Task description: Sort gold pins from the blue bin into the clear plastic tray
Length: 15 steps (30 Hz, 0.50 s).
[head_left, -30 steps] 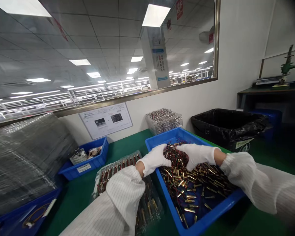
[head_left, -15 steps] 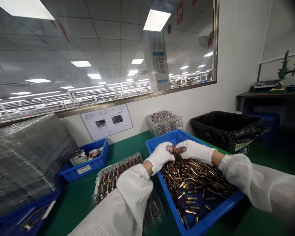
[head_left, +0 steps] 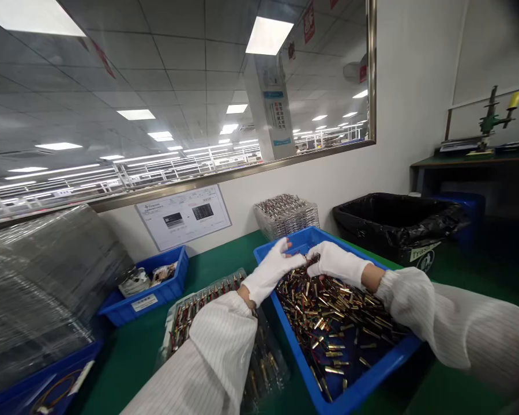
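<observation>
A blue bin (head_left: 300, 337) holds a heap of small brass-coloured cylindrical parts (head_left: 328, 311) with thin red and dark wires. Over its back left part is my left hand (head_left: 273, 270), in a white glove with bare fingertips, its thumb and fingers spread apart. My right hand (head_left: 339, 262), gloved the same way, is just right of it above the heap, fingers curled together around something too small to make out. Left of the bin, a clear plastic tray (head_left: 194, 305) carries rows of similar wired parts, partly covered by my left sleeve.
Behind the bin stands a stack of filled clear trays (head_left: 285, 213). A small blue bin (head_left: 173, 285) with bagged items is at the left, beside a large plastic-wrapped stack (head_left: 47, 288). A black-lined trash bin (head_left: 393, 222) stands beyond the table's right edge.
My left hand has opened and its fingers have moved up and left, away from the parts. My right hand has shifted slightly left in view, and the camera view has turned a little.
</observation>
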Each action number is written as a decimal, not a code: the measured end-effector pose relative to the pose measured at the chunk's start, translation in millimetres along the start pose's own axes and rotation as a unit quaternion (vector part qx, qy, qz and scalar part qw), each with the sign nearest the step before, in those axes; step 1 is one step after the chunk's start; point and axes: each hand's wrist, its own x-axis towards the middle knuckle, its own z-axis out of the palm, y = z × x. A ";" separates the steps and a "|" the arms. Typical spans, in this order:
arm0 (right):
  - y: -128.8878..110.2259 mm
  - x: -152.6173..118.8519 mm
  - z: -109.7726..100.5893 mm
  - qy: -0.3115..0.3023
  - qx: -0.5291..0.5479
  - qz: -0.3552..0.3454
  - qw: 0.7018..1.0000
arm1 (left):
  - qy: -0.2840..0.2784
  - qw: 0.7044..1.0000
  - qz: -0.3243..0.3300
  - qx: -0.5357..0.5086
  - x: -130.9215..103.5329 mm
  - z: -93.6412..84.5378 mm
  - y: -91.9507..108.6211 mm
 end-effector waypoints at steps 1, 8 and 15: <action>-3.1 -1.3 0.2 -0.002 0.021 -0.008 1.000 | -0.042 0.999 -0.006 -0.001 -1.7 0.8 0.1; -16.7 4.4 3.9 0.076 0.119 -0.035 0.989 | -0.139 0.988 0.066 -0.017 1.1 28.0 -16.7; -4.7 8.6 -22.8 0.197 0.108 -0.021 0.974 | -0.016 0.998 0.013 0.059 5.3 17.1 -17.7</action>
